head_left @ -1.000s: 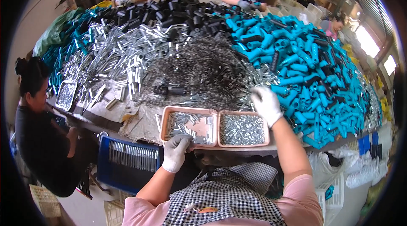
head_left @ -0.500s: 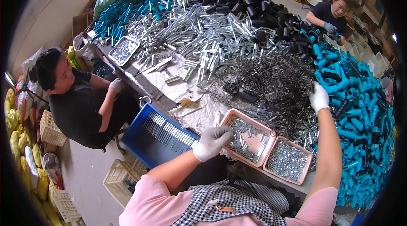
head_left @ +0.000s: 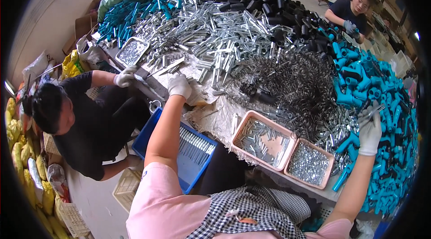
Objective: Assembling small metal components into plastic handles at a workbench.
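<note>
My left hand, in a white glove, reaches far across the table's left side to loose silvery metal tubes. Its fingers are curled; what lies in them is hidden. At the right, my gloved right hand is raised beside a heap of teal curved plastic parts. Small shiny metal pieces stick out from its closed fingers, too small to name exactly. Before me stand a pink tray of short metal pins and a smaller pink tray of little metal parts. Dark springs lie piled behind them.
A blue crate with rows of metal rods stands below my left arm. Close on the left sits a co-worker, one gloved hand at the table edge. Black tubes lie at the back; another co-worker is at the far right.
My left hand has moved from beside the pink tray far forward and left. The right hand has left the springs, moving right and nearer with metal pieces. The left co-worker has leaned and stretched an arm.
</note>
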`<action>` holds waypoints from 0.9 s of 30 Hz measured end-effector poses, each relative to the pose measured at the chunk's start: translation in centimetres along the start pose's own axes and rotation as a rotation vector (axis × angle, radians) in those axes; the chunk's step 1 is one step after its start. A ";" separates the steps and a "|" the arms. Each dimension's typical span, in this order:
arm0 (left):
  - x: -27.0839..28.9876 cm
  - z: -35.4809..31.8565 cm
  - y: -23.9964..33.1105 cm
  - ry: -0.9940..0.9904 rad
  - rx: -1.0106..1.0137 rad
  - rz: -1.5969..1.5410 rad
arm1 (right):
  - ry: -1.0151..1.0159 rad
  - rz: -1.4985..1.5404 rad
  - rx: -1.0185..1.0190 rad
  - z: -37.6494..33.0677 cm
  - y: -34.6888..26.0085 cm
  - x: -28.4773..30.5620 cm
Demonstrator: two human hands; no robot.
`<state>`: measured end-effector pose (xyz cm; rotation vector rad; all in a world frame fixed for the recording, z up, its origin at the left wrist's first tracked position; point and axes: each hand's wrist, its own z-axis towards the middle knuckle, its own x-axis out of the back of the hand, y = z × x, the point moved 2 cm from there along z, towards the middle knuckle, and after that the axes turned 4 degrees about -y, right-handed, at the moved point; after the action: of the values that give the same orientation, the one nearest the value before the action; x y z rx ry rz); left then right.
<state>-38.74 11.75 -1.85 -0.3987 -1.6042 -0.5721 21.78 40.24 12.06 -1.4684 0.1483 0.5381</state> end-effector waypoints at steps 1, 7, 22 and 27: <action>-0.4 0.0 -0.6 0.064 -0.026 -0.036 | 0.005 0.077 0.005 -2.3 0.3 -0.3; 0.7 -6.3 0.3 0.433 -0.169 -0.656 | -0.112 -0.366 -0.153 -17.5 3.8 -4.6; 3.2 -34.5 16.3 -0.365 -0.984 -0.804 | -0.507 -1.127 0.169 -28.7 11.0 -8.2; 3.2 -35.1 19.1 -0.401 -1.275 -0.478 | -0.530 -1.037 -0.023 -29.2 11.1 -7.4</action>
<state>0.35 6.74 5.60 -1.1181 -1.5188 -1.9878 17.12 10.25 1.69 -1.1765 -0.9895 0.0493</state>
